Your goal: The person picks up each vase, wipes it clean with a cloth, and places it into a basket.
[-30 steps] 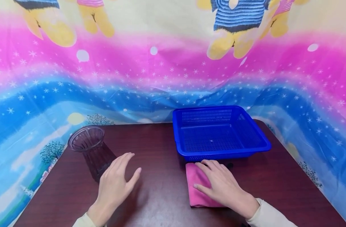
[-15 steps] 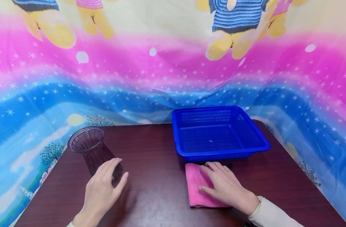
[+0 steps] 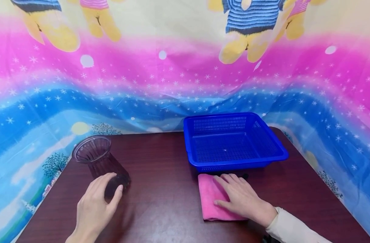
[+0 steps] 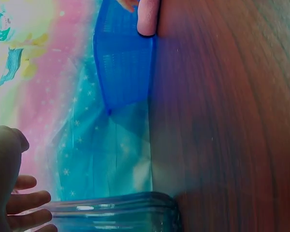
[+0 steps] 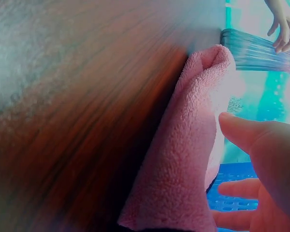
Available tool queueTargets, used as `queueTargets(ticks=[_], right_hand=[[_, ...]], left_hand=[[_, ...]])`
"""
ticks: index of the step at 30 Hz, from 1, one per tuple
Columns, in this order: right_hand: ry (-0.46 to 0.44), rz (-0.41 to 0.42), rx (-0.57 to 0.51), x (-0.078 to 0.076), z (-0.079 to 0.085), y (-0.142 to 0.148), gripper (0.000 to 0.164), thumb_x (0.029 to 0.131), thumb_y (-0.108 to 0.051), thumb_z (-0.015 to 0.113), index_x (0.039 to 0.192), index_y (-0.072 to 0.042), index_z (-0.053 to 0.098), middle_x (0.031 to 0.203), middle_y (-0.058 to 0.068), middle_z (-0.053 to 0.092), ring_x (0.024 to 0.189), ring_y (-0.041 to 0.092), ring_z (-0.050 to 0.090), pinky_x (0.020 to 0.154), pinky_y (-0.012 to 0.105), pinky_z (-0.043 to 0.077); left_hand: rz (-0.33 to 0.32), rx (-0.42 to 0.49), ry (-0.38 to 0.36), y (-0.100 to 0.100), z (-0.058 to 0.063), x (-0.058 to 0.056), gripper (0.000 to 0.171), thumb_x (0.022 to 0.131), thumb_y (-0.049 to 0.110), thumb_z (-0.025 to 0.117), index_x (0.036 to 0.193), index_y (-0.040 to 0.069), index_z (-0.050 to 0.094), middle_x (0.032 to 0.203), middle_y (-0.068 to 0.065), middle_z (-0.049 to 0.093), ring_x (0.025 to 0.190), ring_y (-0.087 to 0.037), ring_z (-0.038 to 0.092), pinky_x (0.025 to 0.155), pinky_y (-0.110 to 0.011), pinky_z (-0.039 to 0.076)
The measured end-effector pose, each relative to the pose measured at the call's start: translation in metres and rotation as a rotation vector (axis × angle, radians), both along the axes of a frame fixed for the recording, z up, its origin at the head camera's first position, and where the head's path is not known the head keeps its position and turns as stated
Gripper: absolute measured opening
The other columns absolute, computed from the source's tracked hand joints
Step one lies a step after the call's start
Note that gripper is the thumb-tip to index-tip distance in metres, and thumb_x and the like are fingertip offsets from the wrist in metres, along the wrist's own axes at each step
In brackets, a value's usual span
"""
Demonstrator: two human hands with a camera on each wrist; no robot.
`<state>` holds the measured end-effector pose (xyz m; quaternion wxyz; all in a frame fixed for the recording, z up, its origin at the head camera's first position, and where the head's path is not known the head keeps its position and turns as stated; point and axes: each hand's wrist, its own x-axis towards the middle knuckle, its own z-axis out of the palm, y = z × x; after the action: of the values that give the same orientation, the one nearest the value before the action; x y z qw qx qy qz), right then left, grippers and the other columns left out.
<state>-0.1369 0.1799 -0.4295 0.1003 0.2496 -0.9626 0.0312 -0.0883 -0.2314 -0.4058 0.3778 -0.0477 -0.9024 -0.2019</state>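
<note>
A ribbed, purple-tinted glass vase (image 3: 107,165) with a flared rim stands at the left of the table. My left hand (image 3: 93,206) is beside it, fingers loosely bent and thumb apart, covering part of its lower body in the head view. In the right wrist view, the left hand's (image 5: 282,26) fingertips overlap the vase (image 5: 251,50) near its neck. My right hand (image 3: 242,199) hovers over a folded pink towel (image 3: 209,206), fingers relaxed and spread. The right wrist view puts the thumb close to the towel's (image 5: 183,140) fluffy upper face.
Behind the towel a blue plastic basket (image 3: 236,164) with slotted walls stands at the back right of the dark wooden table (image 3: 160,206). A small black thing (image 3: 245,176) peeks out between basket and right hand. A printed cloth (image 3: 160,77) hangs behind the table.
My left hand has moved left and toward me, so more of the vase's base shows in the head view. The right hand has stayed over the towel, shifting slightly.
</note>
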Motion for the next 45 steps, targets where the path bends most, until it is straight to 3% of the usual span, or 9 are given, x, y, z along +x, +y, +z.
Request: queueTargets(ticks=[17, 26, 28, 31, 33, 35, 37, 40, 45], right_hand=[[-0.035, 0.017, 0.018, -0.002, -0.003, 0.003, 0.071, 0.076, -0.062, 0.069, 0.131, -0.019, 0.058, 0.129, 0.005, 0.061, 0.119, 0.025, 0.054, 0.095, 0.047, 0.047], [-0.061, 0.022, 0.038, -0.002, -0.002, 0.004, 0.072, 0.076, -0.064, 0.067, 0.132, -0.019, 0.058, 0.131, 0.007, 0.060, 0.120, 0.027, 0.054, 0.096, 0.049, 0.047], [-0.064, 0.026, 0.043, -0.001, -0.002, 0.005, 0.073, 0.076, -0.065, 0.067, 0.133, -0.019, 0.057, 0.131, 0.007, 0.060, 0.120, 0.027, 0.054, 0.096, 0.049, 0.047], [-0.069, 0.031, 0.050, -0.001, -0.001, 0.005, 0.074, 0.076, -0.065, 0.066, 0.133, -0.019, 0.057, 0.131, 0.007, 0.060, 0.121, 0.027, 0.054, 0.096, 0.049, 0.047], [-0.077, 0.034, 0.052, 0.000, -0.001, 0.005, 0.075, 0.076, -0.065, 0.066, 0.133, -0.019, 0.057, 0.133, 0.008, 0.059, 0.123, 0.028, 0.053, 0.096, 0.050, 0.047], [-0.090, 0.034, 0.051, 0.000, 0.000, 0.006, 0.076, 0.076, -0.065, 0.066, 0.133, -0.017, 0.057, 0.135, 0.009, 0.057, 0.125, 0.029, 0.051, 0.096, 0.051, 0.046], [-0.105, 0.036, 0.050, 0.000, 0.001, 0.006, 0.077, 0.076, -0.065, 0.066, 0.133, -0.015, 0.057, 0.138, 0.011, 0.054, 0.128, 0.031, 0.049, 0.097, 0.052, 0.046], [-0.131, 0.045, 0.047, -0.001, 0.002, 0.005, 0.080, 0.076, -0.064, 0.067, 0.134, -0.011, 0.056, 0.142, 0.013, 0.052, 0.131, 0.032, 0.047, 0.099, 0.053, 0.045], [-0.169, 0.079, 0.048, -0.005, 0.004, 0.005, 0.082, 0.076, -0.064, 0.067, 0.134, -0.007, 0.056, 0.141, 0.016, 0.053, 0.130, 0.034, 0.048, 0.099, 0.053, 0.046]], left_hand=[[0.125, 0.102, 0.024, -0.027, 0.002, 0.001, 0.030, 0.080, 0.019, 0.070, 0.109, 0.011, 0.068, 0.105, -0.013, 0.071, 0.101, -0.033, 0.062, 0.067, -0.059, 0.046], [0.228, 0.153, -0.007, -0.041, 0.005, -0.007, 0.028, 0.085, 0.023, 0.066, 0.110, 0.011, 0.066, 0.100, -0.011, 0.071, 0.090, -0.031, 0.062, 0.053, -0.044, 0.041], [0.250, 0.181, -0.026, -0.043, 0.007, -0.009, 0.030, 0.085, 0.025, 0.066, 0.112, 0.012, 0.066, 0.102, -0.010, 0.071, 0.088, -0.024, 0.062, 0.054, -0.040, 0.039], [0.276, 0.223, -0.062, -0.046, 0.009, -0.012, 0.036, 0.085, 0.028, 0.066, 0.118, 0.015, 0.064, 0.106, -0.007, 0.072, 0.082, 0.005, 0.052, 0.055, -0.038, 0.038], [0.294, 0.246, -0.089, -0.047, 0.010, -0.014, 0.042, 0.085, 0.031, 0.067, 0.123, 0.017, 0.061, 0.108, -0.004, 0.072, 0.081, 0.013, 0.044, 0.057, -0.038, 0.038], [0.296, 0.253, -0.108, -0.049, 0.012, -0.016, 0.049, 0.084, 0.034, 0.067, 0.129, 0.018, 0.057, 0.111, -0.005, 0.070, 0.082, 0.010, 0.049, 0.057, -0.040, 0.039], [0.294, 0.255, -0.131, -0.050, 0.014, -0.019, 0.056, 0.084, 0.036, 0.067, 0.135, 0.018, 0.052, 0.115, -0.007, 0.068, 0.087, -0.009, 0.059, 0.058, -0.044, 0.040], [0.273, 0.272, -0.182, -0.051, 0.016, -0.022, 0.065, 0.085, 0.039, 0.067, 0.142, 0.018, 0.045, 0.122, -0.013, 0.064, 0.098, -0.036, 0.060, 0.067, -0.054, 0.042], [0.217, 0.312, -0.295, -0.055, 0.019, -0.028, 0.079, 0.086, 0.043, 0.067, 0.150, 0.018, 0.030, 0.138, -0.023, 0.052, 0.114, -0.045, 0.053, 0.085, -0.064, 0.039]])
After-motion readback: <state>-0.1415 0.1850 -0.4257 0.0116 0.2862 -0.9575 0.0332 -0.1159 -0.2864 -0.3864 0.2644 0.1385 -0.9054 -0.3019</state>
